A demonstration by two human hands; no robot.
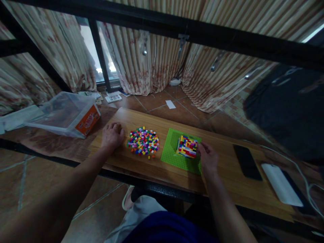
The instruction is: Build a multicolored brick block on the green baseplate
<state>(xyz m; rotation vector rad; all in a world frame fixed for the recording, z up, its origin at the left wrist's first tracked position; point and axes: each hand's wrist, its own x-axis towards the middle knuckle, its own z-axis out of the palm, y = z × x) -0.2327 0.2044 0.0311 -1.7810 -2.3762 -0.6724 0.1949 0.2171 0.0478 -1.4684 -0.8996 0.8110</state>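
On a wooden board lies a loose pile of small toy building bricks (143,141) in many colours. Left of the pile my left hand (112,135) rests on the board with its fingers curled under; whatever may be inside them is hidden. A green studded baseplate (169,148) lies right of the pile and carries a compact block of multicoloured bricks (187,146). My right hand (208,156) is at the right side of this block, thumb and fingers pinched together at its upper right edge. Anything between those fingertips is too small to make out.
A clear plastic bin (63,113) with an orange label stands at the left. A dark phone (247,162) and a white oblong device (282,184) lie to the right, near a white cable (301,172). Behind the board are a tiled floor and striped curtains (157,67).
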